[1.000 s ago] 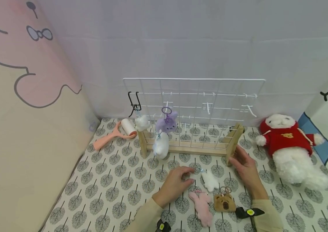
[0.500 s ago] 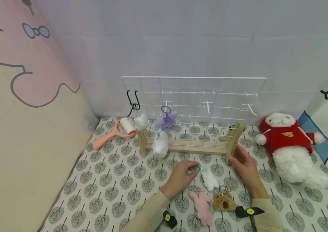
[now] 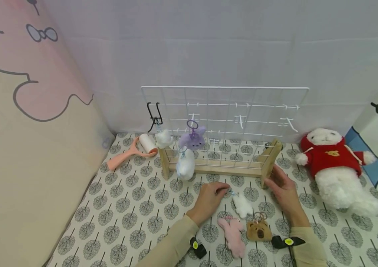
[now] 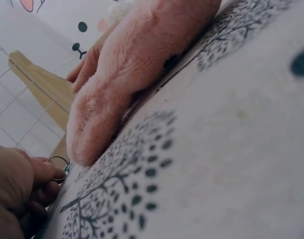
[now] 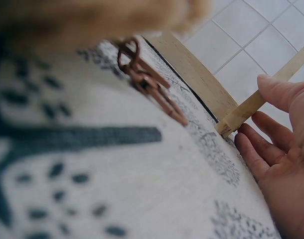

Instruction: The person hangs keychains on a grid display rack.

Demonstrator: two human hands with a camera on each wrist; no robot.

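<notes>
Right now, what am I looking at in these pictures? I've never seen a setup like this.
There is no machine here, just a person at work. The wide picture comes from a camera worn on the head, looking forward and down; the two tilted close-ups come from one on each wrist. The bare left hand pinches the ring of a white plush charm lying on the tree-patterned cloth. The right hand holds the wooden end of a wire rack, where three plush charms hang. Also on the cloth lie a pink plush charm, a brown bear charm, a lint roller and a large plush toy in red.
</notes>
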